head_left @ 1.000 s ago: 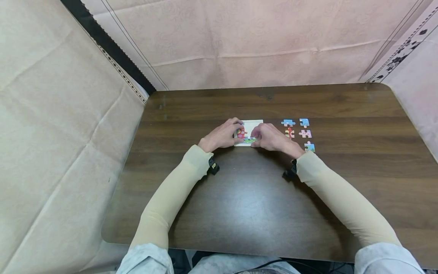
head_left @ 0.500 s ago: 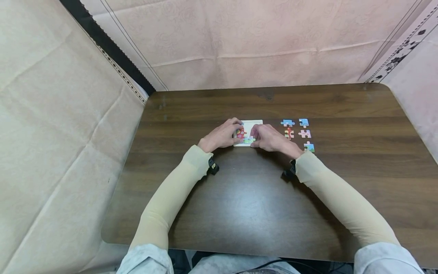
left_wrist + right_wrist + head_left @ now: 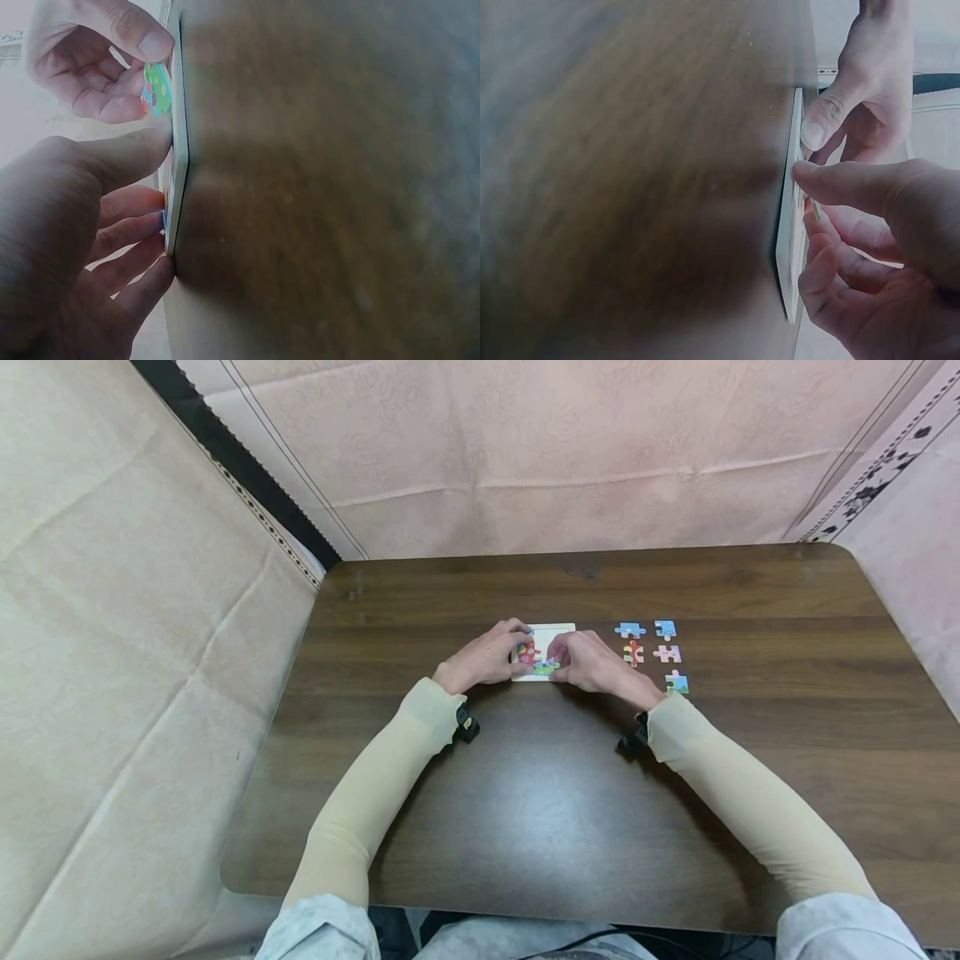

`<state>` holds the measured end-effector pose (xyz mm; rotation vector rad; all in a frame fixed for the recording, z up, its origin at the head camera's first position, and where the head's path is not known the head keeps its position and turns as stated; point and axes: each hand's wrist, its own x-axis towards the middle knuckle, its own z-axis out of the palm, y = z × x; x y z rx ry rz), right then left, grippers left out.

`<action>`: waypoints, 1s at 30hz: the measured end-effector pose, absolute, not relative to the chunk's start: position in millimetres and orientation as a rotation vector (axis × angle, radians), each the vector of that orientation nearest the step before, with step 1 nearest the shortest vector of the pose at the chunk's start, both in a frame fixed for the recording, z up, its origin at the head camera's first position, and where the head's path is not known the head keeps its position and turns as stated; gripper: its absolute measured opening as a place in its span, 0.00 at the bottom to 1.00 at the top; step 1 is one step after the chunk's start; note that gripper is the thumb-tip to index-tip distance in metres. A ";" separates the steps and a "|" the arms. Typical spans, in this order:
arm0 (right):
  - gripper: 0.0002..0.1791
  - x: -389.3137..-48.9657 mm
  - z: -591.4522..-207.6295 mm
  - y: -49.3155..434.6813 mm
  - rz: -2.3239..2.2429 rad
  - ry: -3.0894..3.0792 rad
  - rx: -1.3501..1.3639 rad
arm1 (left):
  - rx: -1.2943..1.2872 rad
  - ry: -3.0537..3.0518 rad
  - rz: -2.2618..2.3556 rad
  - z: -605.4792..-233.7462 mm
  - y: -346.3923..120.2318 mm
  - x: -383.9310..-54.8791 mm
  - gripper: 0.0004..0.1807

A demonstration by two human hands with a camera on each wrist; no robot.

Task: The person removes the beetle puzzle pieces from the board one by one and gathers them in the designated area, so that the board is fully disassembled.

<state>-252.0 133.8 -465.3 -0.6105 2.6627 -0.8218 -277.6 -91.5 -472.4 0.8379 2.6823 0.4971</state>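
A small white puzzle board (image 3: 552,632) lies flat on the table, with a red jigsaw piece (image 3: 528,652) at its left side. My left hand (image 3: 491,653) grips the board's left part, thumb at the near edge and fingers farther back. Over the near part of the board, my right hand (image 3: 591,662) pinches a green jigsaw piece (image 3: 157,88) between thumb and fingers. In the left wrist view this piece stands tilted up from the board (image 3: 180,150). My right fingers hide much of it in the right wrist view.
Right of the board lie several loose pieces: two blue ones (image 3: 630,629) (image 3: 665,629), a red one (image 3: 633,652), a pink one (image 3: 667,653) and a blue-green one (image 3: 677,682). The brown wooden table (image 3: 525,827) ends at pale cloth (image 3: 570,460) behind.
Both hands keep almost the same place. The green piece in my right fingers tips slightly: it looked flatter and brighter half a second ago.
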 end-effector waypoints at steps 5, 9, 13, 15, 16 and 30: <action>0.16 -251.1 -465.3 135.7 -0.834 2.677 -0.625 | 0.847 2.681 0.525 -472.8 -91.7 -276.8 0.35; 0.16 -250.5 -466.7 137.4 -0.837 2.695 -0.629 | 0.851 2.681 0.536 -473.1 -91.7 -276.4 0.36; 0.15 -249.8 -467.3 139.3 -0.838 2.721 -0.629 | 0.856 2.682 0.541 -473.3 -91.2 -277.0 0.36; 0.16 -249.3 -466.9 141.1 -0.846 2.729 -0.621 | 0.857 2.684 0.540 -473.0 -91.1 -277.0 0.36; 0.16 -249.1 -466.8 142.3 -0.852 2.730 -0.615 | 0.856 2.684 0.540 -472.8 -91.2 -276.9 0.36; 0.16 -239.2 -467.0 174.3 -0.903 2.759 -0.565 | 0.822 2.672 0.516 -471.1 -91.3 -276.4 0.36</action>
